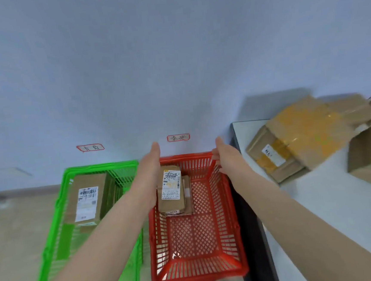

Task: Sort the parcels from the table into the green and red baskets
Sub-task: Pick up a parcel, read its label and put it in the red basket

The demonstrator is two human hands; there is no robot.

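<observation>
**Handwritten wall tags and scrawled-over shipping labels**

On the wall just beyond the red basket point(198, 273), a red-bordered tag point(178, 137) bears two handwritten characters, too blurred to read. A matching tag point(90, 147) hangs left of the red basket, equally unreadable. Inside the red basket, the upper parcel point(171, 205) carries a white shipping label point(171, 186) with black marker scrawl over fine print. A slip point(174, 212) beneath it shows digits ending "77". Left of the red basket, the parcel point(87, 181) in the green basket point(101, 166) has a similar scrawled label point(87, 202).

Ahead of me: pale blue-grey wall point(172, 51), two red-bordered handwritten tags stuck low on it: left label point(90, 147), right label point(178, 137). Beige floor point(13, 233) below.
</observation>
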